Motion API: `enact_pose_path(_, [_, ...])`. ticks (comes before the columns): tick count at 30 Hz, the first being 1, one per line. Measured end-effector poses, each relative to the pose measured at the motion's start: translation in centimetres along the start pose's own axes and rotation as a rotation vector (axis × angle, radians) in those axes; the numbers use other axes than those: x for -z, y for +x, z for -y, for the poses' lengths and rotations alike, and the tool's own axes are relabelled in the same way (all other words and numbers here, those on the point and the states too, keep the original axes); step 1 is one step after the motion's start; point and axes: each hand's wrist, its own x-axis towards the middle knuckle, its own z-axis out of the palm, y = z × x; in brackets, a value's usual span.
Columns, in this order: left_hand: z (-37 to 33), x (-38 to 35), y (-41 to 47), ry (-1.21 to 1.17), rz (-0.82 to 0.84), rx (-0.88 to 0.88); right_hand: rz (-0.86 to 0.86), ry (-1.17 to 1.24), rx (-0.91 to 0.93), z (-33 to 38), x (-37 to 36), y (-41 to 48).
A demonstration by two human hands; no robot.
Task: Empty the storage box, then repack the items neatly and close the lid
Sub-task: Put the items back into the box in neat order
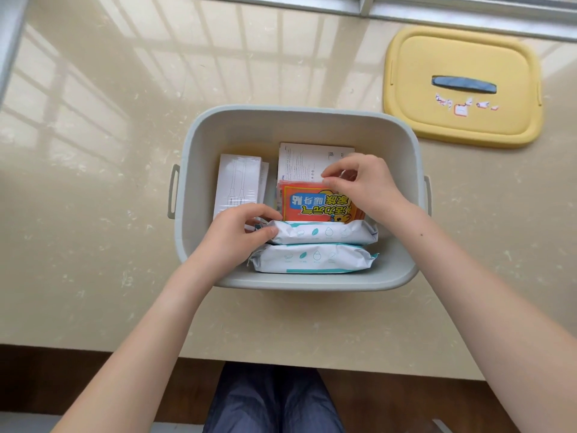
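A grey storage box (pixel 299 281) stands open on the counter in front of me. Inside lie two white-and-teal wipe packs (pixel 315 259), one behind the other, an orange packet with printed characters (pixel 315 203), a white carton (pixel 239 182) at the left and a white printed box (pixel 307 160) at the back. My left hand (pixel 242 231) grips the left end of the rear wipe pack (pixel 324 232). My right hand (pixel 365 184) pinches the top edge of the orange packet. The yellow lid (pixel 462 87) with a blue handle lies flat at the back right.
The beige marble counter (pixel 93 214) spreads wide to the left of the box. A window frame (pixel 406 14) runs along the back. The counter's front edge is near my legs at the bottom.
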Motion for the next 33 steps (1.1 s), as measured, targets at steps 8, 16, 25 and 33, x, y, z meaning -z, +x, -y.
enact_pose_path(8, [-2.2, 0.7, -2.7, 0.275, -0.009, -0.147, -0.373, -0.2, 0.206, 2.9, 3.2, -9.0])
enact_pose_path(16, [-9.5, 6.8, -11.7, 0.457, -0.377, -0.401, -0.518, -0.35, 0.241, 11.2, 8.8, -18.8])
enact_pose_path(25, [-10.2, 7.2, -22.0, 0.417, -0.433, -0.415, -0.504, -0.326, 0.091, 14.9, 7.0, -27.4])
enact_pose_path(33, [-9.8, 8.9, -21.6, 0.475, -0.307, -0.421, -0.601, -0.358, 0.005, 14.4, 6.4, -30.7])
